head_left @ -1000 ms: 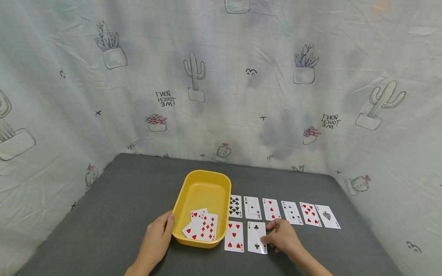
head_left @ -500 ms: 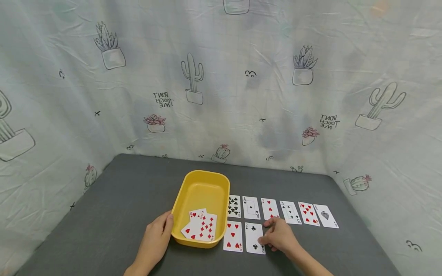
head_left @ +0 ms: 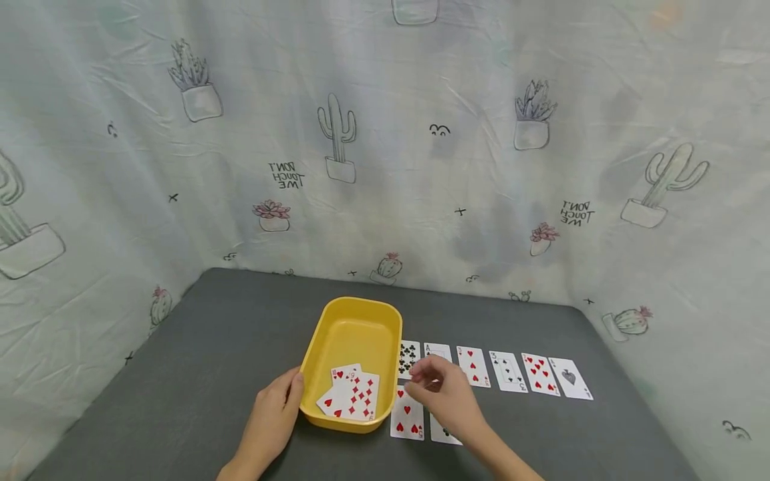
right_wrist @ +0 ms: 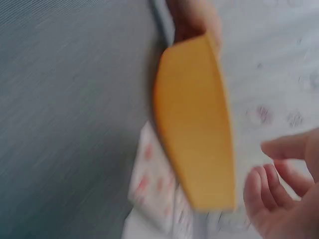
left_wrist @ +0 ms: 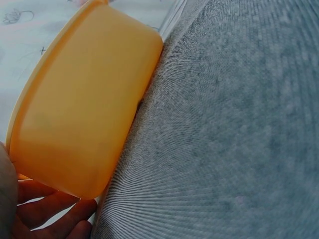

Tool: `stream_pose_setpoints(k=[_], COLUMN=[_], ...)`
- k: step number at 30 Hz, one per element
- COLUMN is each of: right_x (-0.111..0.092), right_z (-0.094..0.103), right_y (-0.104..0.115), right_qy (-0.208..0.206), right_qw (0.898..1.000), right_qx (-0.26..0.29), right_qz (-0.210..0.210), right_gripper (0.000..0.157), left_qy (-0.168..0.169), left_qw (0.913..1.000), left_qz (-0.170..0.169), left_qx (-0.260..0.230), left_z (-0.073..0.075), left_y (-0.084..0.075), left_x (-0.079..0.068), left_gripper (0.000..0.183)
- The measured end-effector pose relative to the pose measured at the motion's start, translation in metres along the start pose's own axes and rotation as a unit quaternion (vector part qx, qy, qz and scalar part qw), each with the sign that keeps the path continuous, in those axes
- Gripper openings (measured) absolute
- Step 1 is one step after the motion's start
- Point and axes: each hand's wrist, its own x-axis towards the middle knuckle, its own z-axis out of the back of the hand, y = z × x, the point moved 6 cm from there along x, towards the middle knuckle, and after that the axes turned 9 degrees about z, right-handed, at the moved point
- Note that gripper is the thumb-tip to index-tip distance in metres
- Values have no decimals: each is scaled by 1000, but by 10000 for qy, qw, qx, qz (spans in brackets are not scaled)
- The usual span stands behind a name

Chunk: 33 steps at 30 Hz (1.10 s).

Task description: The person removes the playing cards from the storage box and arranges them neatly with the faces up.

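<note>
The yellow tray stands on the grey table, with two face-up playing cards inside it: a nine of diamonds overlapping a heart card. My left hand grips the tray's left side, thumb at the rim; its fingers show at the tray's lower outer edge in the left wrist view. My right hand hovers over the cards right of the tray, fingers bent and apart from the thumb, holding nothing. Beneath it lie the five of hearts and the mostly hidden two of clubs.
Behind runs a row of face-up cards: a club card beside the tray, an ace of clubs partly covered by my right hand, a three of hearts, a black three, a seven of hearts and an ace of spades. A patterned curtain encloses the table.
My right hand has left the edge of the two of clubs and moved left and upward, over the cards near the tray. The left hand and tray stay where they were.
</note>
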Motion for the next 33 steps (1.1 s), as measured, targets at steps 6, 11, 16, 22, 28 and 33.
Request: stream_pose_setpoints(k=[6,11,16,22,28,33], right_x=[29,41,39,41,43,40], right_z=[-45,-66,-86,-99,-101,-99], right_y=[14,14,16,12,2,-1], right_qy=[1030,1038,832,344,24,-515], right_qw=[9855,9737,9614,9416,9041,9139], right_qx=[1242,1442,1463,2233,3460,2923], right_qz=[-519,-1426,-2176,-2497,-2508,-2769], right_gripper=[25,40,51,58,63,62], left_qy=[-61,-79,-85,-172,-220,-186], left_qw=[9999,9999,9999,9997,9995,9997], left_qz=[-107,-123,-105,-191,-206,-181], left_qx=[-63,-64,-29,-32,-69,-12], left_z=[-1,-2,-1,0,1,1], left_y=[-1,0,1,1,2,2], left_x=[0,1,0,1,0,-1], left_gripper=[47,46,47,43,44,45])
